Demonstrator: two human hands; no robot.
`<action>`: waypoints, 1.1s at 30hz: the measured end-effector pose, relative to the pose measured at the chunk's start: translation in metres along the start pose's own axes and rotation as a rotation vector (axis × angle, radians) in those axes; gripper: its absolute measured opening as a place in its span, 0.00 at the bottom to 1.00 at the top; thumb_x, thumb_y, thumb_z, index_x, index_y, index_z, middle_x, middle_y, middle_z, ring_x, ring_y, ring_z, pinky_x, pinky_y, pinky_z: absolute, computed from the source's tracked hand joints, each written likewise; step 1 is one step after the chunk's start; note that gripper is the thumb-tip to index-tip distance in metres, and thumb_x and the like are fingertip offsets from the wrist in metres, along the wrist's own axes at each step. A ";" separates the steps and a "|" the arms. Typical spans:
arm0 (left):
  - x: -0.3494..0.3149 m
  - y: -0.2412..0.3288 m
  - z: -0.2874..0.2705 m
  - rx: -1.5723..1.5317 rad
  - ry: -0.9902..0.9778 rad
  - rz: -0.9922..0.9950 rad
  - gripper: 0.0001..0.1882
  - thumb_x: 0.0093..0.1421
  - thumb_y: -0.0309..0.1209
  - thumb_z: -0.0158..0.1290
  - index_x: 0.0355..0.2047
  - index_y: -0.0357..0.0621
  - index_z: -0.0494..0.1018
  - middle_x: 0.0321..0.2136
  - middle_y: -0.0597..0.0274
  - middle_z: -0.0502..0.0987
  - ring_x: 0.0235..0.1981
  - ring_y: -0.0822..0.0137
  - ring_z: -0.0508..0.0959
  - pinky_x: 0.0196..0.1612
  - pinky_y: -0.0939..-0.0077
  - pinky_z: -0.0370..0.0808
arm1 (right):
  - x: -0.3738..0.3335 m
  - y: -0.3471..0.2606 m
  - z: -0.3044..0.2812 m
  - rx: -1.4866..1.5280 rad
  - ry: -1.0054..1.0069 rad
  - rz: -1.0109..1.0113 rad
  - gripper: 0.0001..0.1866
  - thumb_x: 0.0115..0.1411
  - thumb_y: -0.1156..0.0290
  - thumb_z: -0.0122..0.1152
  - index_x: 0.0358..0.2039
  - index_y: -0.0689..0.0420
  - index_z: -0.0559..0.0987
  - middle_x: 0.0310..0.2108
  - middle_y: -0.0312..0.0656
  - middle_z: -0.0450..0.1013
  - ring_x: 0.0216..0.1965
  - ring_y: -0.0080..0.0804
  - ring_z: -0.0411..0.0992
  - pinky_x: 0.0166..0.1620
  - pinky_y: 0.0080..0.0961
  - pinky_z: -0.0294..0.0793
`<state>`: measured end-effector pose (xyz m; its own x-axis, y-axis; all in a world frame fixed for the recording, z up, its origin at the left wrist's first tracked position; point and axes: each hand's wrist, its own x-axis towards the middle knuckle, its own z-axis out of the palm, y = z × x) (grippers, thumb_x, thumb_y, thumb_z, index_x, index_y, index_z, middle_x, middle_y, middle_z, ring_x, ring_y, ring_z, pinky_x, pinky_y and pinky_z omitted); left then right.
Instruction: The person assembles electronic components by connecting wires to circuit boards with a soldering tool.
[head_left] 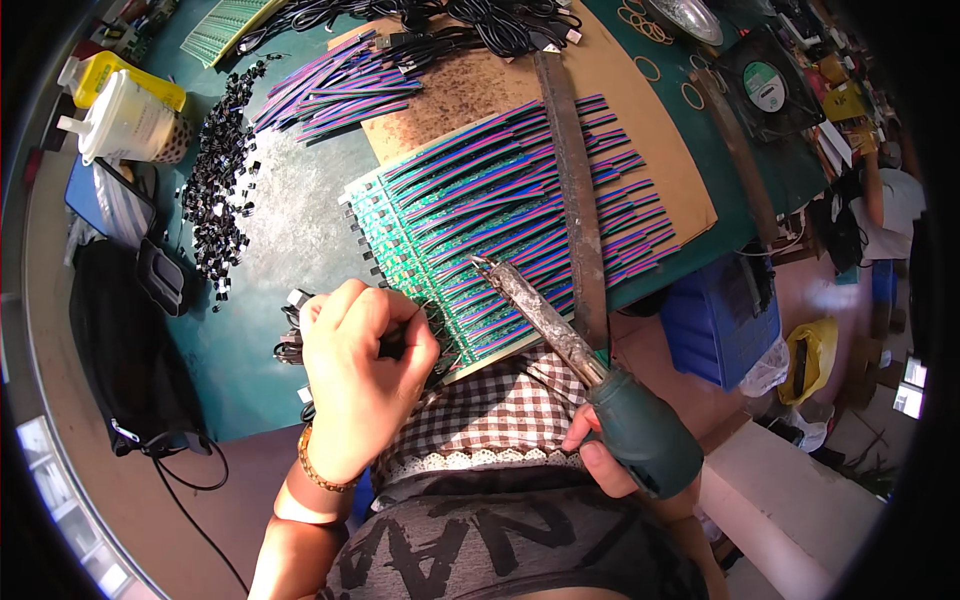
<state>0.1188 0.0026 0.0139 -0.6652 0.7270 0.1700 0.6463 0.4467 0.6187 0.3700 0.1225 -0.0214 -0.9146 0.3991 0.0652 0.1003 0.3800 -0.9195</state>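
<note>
A soldering iron (645, 432) with a dark green handle is gripped in my right hand (605, 460). Its worn metal barrel slants up and left, and the tip hangs over the wired part of a green circuit board panel (385, 225). Rows of blue, red and black ribbon wires (480, 200) run rightward from the panel. A rusty flat metal bar (572, 190) lies across them. My left hand (360, 345) is closed in a pinch at the panel's near left edge, by thin dark wire ends. What its fingertips hold is hidden.
Small black components (215, 190) lie piled on the left, beside a cup (125, 115) with a straw. Loose ribbon wires (340, 90) and coiled black cables (500, 25) lie farther back. A fan (768, 85) stands far right; a blue crate (715, 325) sits below the table edge.
</note>
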 end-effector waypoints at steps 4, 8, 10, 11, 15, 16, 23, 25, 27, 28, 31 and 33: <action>-0.003 -0.002 0.006 -0.056 0.090 -0.006 0.06 0.48 0.19 0.57 0.22 0.40 0.71 0.19 0.63 0.68 0.21 0.67 0.66 0.30 0.75 0.64 | 0.007 -0.006 0.002 0.124 0.036 -0.068 0.14 0.53 0.80 0.55 0.42 0.68 0.68 0.27 0.49 0.71 0.24 0.35 0.72 0.29 0.30 0.73; -0.006 -0.003 0.007 -0.157 0.117 -0.112 0.05 0.51 0.24 0.58 0.23 0.45 0.72 0.15 0.68 0.64 0.19 0.66 0.65 0.35 0.70 0.59 | 0.028 -0.029 -0.011 -0.016 -0.105 -0.122 0.14 0.54 0.82 0.54 0.42 0.68 0.68 0.28 0.50 0.71 0.25 0.35 0.72 0.30 0.31 0.73; -0.003 -0.003 0.008 -0.087 0.068 -0.064 0.04 0.53 0.25 0.58 0.25 0.46 0.74 0.15 0.68 0.64 0.18 0.66 0.66 0.35 0.70 0.59 | 0.028 -0.030 -0.010 -0.043 -0.075 -0.106 0.15 0.54 0.83 0.54 0.43 0.67 0.68 0.29 0.51 0.71 0.24 0.35 0.72 0.30 0.31 0.74; -0.001 -0.003 0.009 -0.093 0.065 -0.062 0.04 0.53 0.25 0.58 0.25 0.46 0.74 0.15 0.68 0.64 0.18 0.66 0.66 0.35 0.70 0.59 | 0.021 -0.022 -0.008 -0.048 -0.073 -0.102 0.15 0.54 0.83 0.54 0.43 0.67 0.68 0.29 0.51 0.71 0.24 0.35 0.72 0.30 0.31 0.74; -0.001 -0.002 0.005 -0.142 0.024 -0.087 0.04 0.52 0.25 0.59 0.26 0.47 0.75 0.15 0.68 0.65 0.19 0.67 0.67 0.36 0.71 0.60 | 0.009 -0.012 -0.005 -0.053 -0.018 -0.056 0.15 0.54 0.83 0.54 0.44 0.68 0.68 0.31 0.51 0.71 0.25 0.34 0.72 0.30 0.32 0.76; -0.002 -0.003 0.005 -0.208 0.022 -0.125 0.04 0.51 0.24 0.59 0.26 0.46 0.75 0.15 0.68 0.66 0.19 0.67 0.67 0.36 0.71 0.60 | 0.013 -0.014 -0.005 -0.077 -0.039 -0.112 0.16 0.54 0.83 0.54 0.44 0.68 0.68 0.32 0.51 0.70 0.26 0.34 0.71 0.30 0.32 0.76; 0.000 -0.002 0.003 -0.196 0.025 -0.119 0.04 0.49 0.23 0.59 0.24 0.46 0.75 0.15 0.68 0.66 0.19 0.67 0.68 0.36 0.72 0.60 | -0.012 0.002 0.000 -0.251 -0.042 0.091 0.18 0.53 0.84 0.55 0.46 0.68 0.68 0.37 0.52 0.69 0.26 0.34 0.71 0.30 0.34 0.78; -0.001 -0.002 0.002 -0.245 -0.015 -0.186 0.04 0.49 0.23 0.58 0.24 0.46 0.74 0.16 0.68 0.66 0.19 0.66 0.67 0.36 0.72 0.60 | -0.011 0.003 0.001 -0.202 0.011 0.005 0.19 0.53 0.84 0.55 0.47 0.68 0.68 0.38 0.51 0.68 0.26 0.34 0.71 0.30 0.34 0.78; -0.002 -0.002 0.005 -0.270 -0.002 -0.182 0.05 0.49 0.23 0.58 0.24 0.46 0.73 0.16 0.68 0.67 0.19 0.66 0.67 0.36 0.73 0.59 | -0.015 0.007 0.003 -0.204 0.028 0.022 0.19 0.53 0.84 0.54 0.47 0.68 0.68 0.38 0.51 0.68 0.26 0.34 0.71 0.31 0.34 0.78; -0.002 -0.002 0.006 -0.292 0.011 -0.180 0.05 0.50 0.23 0.58 0.24 0.46 0.73 0.17 0.67 0.67 0.19 0.66 0.67 0.36 0.73 0.59 | -0.017 0.008 0.003 -0.202 0.044 0.039 0.19 0.53 0.84 0.54 0.48 0.68 0.68 0.38 0.51 0.68 0.27 0.34 0.71 0.31 0.33 0.78; 0.002 0.003 0.003 -0.131 0.056 -0.059 0.06 0.50 0.23 0.58 0.24 0.45 0.72 0.19 0.66 0.68 0.19 0.65 0.68 0.36 0.71 0.60 | -0.018 0.008 0.004 -0.178 0.065 0.019 0.19 0.54 0.85 0.54 0.47 0.68 0.68 0.39 0.50 0.68 0.27 0.33 0.71 0.31 0.33 0.77; 0.005 0.003 0.001 -0.032 0.058 0.056 0.06 0.50 0.20 0.59 0.25 0.42 0.72 0.20 0.63 0.70 0.19 0.65 0.69 0.30 0.74 0.64 | -0.021 0.006 0.003 -0.207 0.050 0.067 0.19 0.54 0.85 0.54 0.47 0.68 0.69 0.39 0.50 0.68 0.28 0.33 0.71 0.32 0.33 0.77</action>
<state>0.1181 0.0082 0.0159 -0.6496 0.7185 0.2486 0.6715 0.3889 0.6307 0.3881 0.1138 -0.0292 -0.8829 0.4685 0.0304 0.2435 0.5124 -0.8235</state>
